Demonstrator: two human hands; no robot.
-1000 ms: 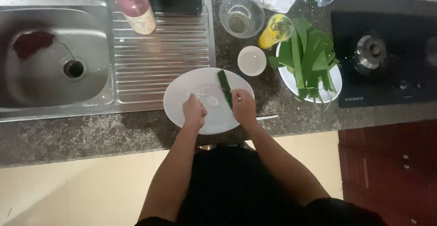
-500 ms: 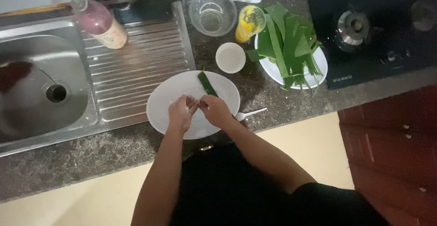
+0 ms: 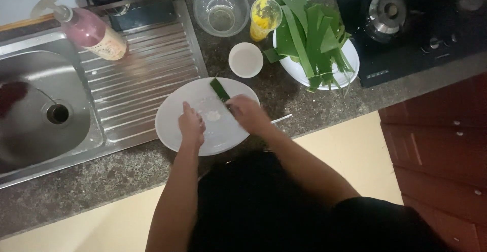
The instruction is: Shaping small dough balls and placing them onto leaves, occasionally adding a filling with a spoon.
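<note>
Work stands early: one green leaf strip point(image 3: 219, 89) lies on the white plate point(image 3: 172, 130), pinched under the right hand point(image 3: 243, 111); the left hand point(image 3: 191, 126), loosely curled and seemingly empty, rests beside some white filling point(image 3: 212, 115). Many leaf strips point(image 3: 309, 41) wait on the far plate point(image 3: 350, 64).

leaf strip point(image 3: 219, 89): its near end is hidden under your right hand point(image 3: 247, 113), so you cannot tell how it is gripped.
white lump point(image 3: 213, 115): between your hands, too blurred to name.
left hand point(image 3: 191, 126): fingertips blurred against the plate point(image 3: 170, 125).
sink point(image 3: 30, 110): far left, cut by the edge.
</note>
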